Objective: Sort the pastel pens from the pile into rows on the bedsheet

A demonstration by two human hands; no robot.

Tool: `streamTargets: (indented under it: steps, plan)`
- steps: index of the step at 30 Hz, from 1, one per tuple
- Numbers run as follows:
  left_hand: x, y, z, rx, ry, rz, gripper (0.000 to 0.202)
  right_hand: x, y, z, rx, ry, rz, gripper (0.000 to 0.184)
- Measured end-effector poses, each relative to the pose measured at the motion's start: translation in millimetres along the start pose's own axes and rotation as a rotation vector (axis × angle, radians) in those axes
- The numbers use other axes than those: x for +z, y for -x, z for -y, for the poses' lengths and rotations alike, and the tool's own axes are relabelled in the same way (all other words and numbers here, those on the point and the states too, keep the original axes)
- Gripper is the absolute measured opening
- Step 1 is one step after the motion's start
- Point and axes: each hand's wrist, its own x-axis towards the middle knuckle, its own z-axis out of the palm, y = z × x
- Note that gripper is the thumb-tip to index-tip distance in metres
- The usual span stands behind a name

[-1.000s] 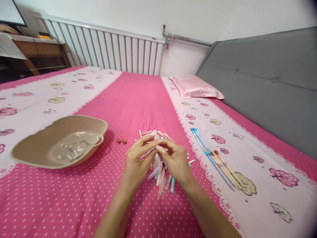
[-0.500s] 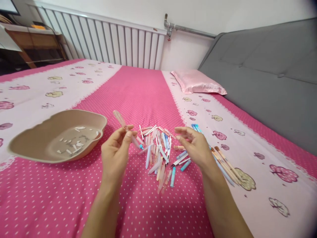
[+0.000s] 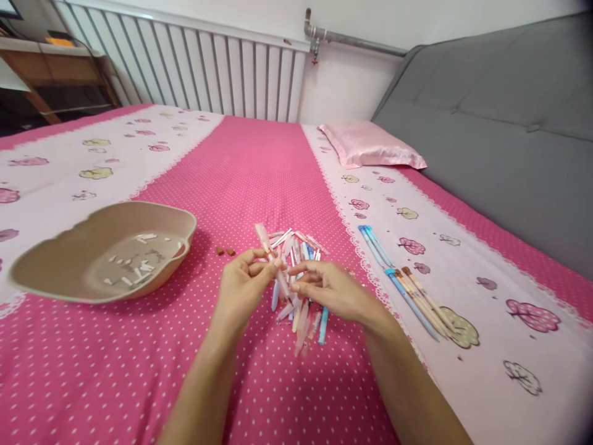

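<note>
Change first: half a second ago your hands are apart, the right one out over the right side of the pile; now they are nearly together over it. Your left hand [image 3: 244,284] pinches one pale pink barrel [image 3: 262,236], tilted, top end leaning away to the left. Your right hand [image 3: 334,287] has fingertips drawn narrow by the barrel's lower end; can't tell if they grip anything. Reads as both hands working on the same piece.

The barrel is above the pile of pen parts [image 3: 303,327], mid-width on the bed surface [image 3: 259,161], well short of its far edge.

Counts. Hands: two, yours. Barrel in hand: one. Pile: many, overlapping, half hidden by your hands; no reliable count. Brown pieces [image 3: 220,251]: two, between pile and basin. Basin [image 3: 55,253]: one, toward the surface's left edge. White bits [image 3: 146,267] inside it: roughly a dozen, too small to be sure. Right of the pile, two groups: farther one has two blue-topped pens [image 3: 373,247]; nearer one has one blue pen [image 3: 412,306] plus at least two brown-topped pens [image 3: 426,296], overlapping, maybe more. Pillow [image 3: 370,144]: one, near the surface's far right corner.
</note>
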Motion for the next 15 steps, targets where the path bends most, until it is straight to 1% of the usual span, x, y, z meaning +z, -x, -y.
streamTargets:
  steps: [1,3,6,8,10,15]
  plan:
    - [-0.3,0,0,-0.003,-0.004,0.018,0.04,1,-1,-1,-0.005,-0.012,0.001,0.029]
    - [-0.5,1,0,-0.008,-0.01,0.073,0.039,2,-2,-3,-0.052,-0.012,-0.079,0.036]
    - [0.7,4,-2,-0.009,-0.034,0.188,0.035,0,-2,-2,-0.199,-0.024,-0.256,0.049]
    - [2.2,5,-2,0.0,-0.067,0.245,0.031,-1,0,2,-0.301,-0.05,-0.303,0.053]
    - [3.7,6,-1,0.016,-0.107,0.278,0.027,0,2,6,-0.373,-0.059,-0.317,0.051]
    - [5.7,7,2,0.038,-0.161,0.308,0.025,2,6,12,-0.461,-0.021,-0.38,0.031]
